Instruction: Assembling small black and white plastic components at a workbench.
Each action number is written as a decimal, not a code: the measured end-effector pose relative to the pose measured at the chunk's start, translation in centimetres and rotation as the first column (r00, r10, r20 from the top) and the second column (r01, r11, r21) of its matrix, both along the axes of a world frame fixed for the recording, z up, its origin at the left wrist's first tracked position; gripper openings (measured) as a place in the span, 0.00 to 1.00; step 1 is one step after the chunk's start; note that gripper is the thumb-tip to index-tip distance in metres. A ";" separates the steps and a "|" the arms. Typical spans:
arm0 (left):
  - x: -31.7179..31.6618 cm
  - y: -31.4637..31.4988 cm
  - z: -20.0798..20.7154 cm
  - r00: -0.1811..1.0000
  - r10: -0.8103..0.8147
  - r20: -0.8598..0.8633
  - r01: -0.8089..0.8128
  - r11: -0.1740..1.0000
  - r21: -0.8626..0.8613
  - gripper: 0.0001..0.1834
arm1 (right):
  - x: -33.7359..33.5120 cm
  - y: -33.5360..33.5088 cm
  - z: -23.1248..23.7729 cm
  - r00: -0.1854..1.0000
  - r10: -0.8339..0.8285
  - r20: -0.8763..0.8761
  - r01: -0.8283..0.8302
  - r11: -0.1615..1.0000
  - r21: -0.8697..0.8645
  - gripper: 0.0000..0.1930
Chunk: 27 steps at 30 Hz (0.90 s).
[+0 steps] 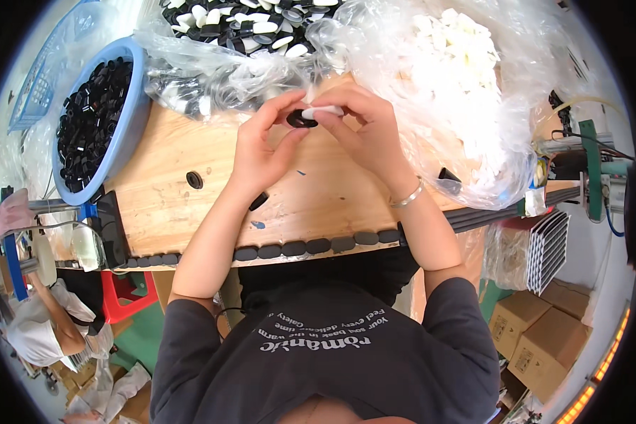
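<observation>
Over the wooden table (318,191), my two hands meet near its middle. My left hand (265,138) pinches a small black oval cap-like piece (300,119) between thumb and fingers. A slim white oval piece (324,112) is gripped in my right hand (367,131), right up against the black one. Whether the two are joined or only touching, I cannot tell. A black ring-shaped piece (194,179) lies on the wood to the left. Another black piece (259,201) rests beside my left forearm, partly hidden by it.
A blue basin (140,106) of black pieces stands at the left. Clear plastic holds mixed black and white pieces (261,28) at the back and white pieces (459,85) at the right. Dark oval pads (318,246) line the near edge. Another person (42,318) sits lower left; cardboard boxes (544,346) stand lower right.
</observation>
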<state>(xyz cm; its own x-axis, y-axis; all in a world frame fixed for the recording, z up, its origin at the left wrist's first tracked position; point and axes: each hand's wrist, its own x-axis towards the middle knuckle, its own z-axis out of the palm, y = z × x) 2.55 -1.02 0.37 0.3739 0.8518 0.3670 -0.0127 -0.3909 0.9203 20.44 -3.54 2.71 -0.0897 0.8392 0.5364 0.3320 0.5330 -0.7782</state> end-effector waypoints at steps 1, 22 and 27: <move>0.0 0.1 0.1 1.000 0.008 -0.021 -0.007 0.999 0.047 0.28 | -0.3 0.0 -0.2 1.000 0.003 -0.004 -0.003 1.000 -0.006 0.08; 0.8 -0.3 -0.2 0.990 0.052 0.132 -0.041 0.996 -0.085 0.16 | -0.8 -0.8 -2.2 0.880 0.003 -0.475 -0.220 0.889 -0.402 0.10; 0.7 -0.2 -0.9 0.977 0.074 0.198 -0.041 0.985 -0.165 0.11 | -1.1 -0.8 -2.7 0.834 -0.013 -0.552 -0.238 0.894 -0.381 0.11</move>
